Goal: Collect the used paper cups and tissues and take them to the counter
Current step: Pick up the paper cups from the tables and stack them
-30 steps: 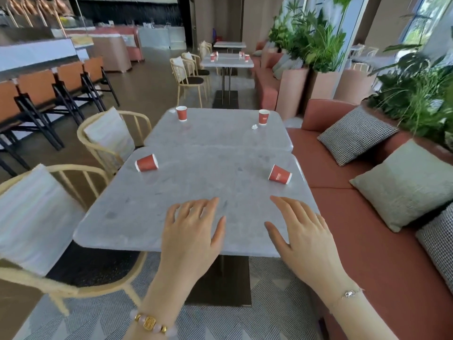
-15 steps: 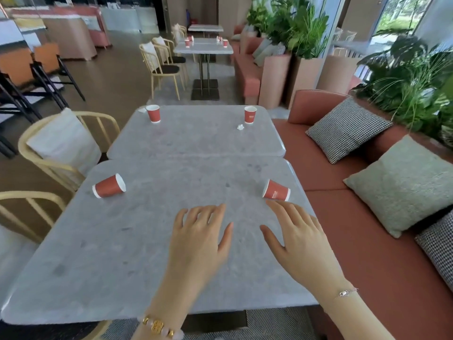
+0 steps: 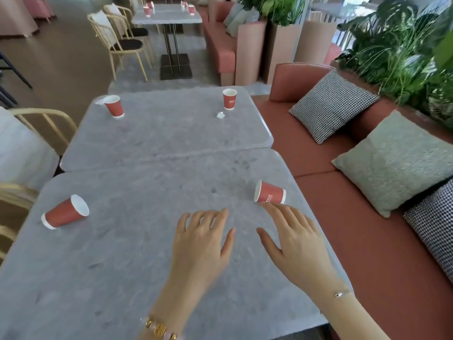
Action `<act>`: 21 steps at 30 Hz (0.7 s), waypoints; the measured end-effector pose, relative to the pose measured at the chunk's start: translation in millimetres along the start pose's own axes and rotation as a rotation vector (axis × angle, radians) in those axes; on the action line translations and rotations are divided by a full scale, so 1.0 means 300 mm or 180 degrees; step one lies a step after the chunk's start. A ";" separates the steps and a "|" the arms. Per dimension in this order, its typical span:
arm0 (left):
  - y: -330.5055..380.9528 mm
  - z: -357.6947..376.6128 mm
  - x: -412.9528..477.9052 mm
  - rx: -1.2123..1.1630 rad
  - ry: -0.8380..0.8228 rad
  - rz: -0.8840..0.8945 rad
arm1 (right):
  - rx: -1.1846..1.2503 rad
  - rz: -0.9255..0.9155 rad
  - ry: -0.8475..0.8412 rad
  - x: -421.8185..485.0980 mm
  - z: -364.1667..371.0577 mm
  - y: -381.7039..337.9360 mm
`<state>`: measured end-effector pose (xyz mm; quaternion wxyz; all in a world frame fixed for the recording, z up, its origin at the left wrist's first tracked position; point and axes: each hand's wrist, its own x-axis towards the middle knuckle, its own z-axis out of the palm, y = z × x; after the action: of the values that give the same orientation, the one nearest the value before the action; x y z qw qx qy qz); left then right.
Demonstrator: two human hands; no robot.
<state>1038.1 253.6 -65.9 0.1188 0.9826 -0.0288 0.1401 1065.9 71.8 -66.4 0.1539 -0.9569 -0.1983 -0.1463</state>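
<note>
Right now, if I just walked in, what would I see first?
A red paper cup lies tipped over at the left of the near grey stone table, another by the person's right hand. Two more stand upright on the far grey table, with a crumpled white tissue near the right one.

The tabletop [image 3: 147,253] is mottled grey, stone-like. Each paper cup is brick red with a white rim and inside: the lower-left cup [image 3: 65,215], the centre-right cup [image 3: 269,195] with pale lettering, the upper-left cup [image 3: 114,106] and the upper-middle cup [image 3: 229,99]. The crumpled tissue [image 3: 220,115] is white. At right, the sofa [image 3: 367,241] is terracotta; the checked cushion [image 3: 331,106] is black-and-white houndstooth, the plain cushion [image 3: 397,163] sage grey. The plants [image 3: 397,45] at upper right are green. The bracelet [image 3: 160,328] at bottom centre is gold with pink beads.
</note>
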 end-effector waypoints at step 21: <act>0.113 0.234 0.197 0.0014 -0.0338 -0.0565 | 0.0296 -0.0339 -0.0511 0.178 0.175 0.291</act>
<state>1110.5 202.3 -106.9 0.1270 0.9875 0.0524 0.0769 1161.3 31.9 -116.5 0.1738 -0.9454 -0.2672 -0.0677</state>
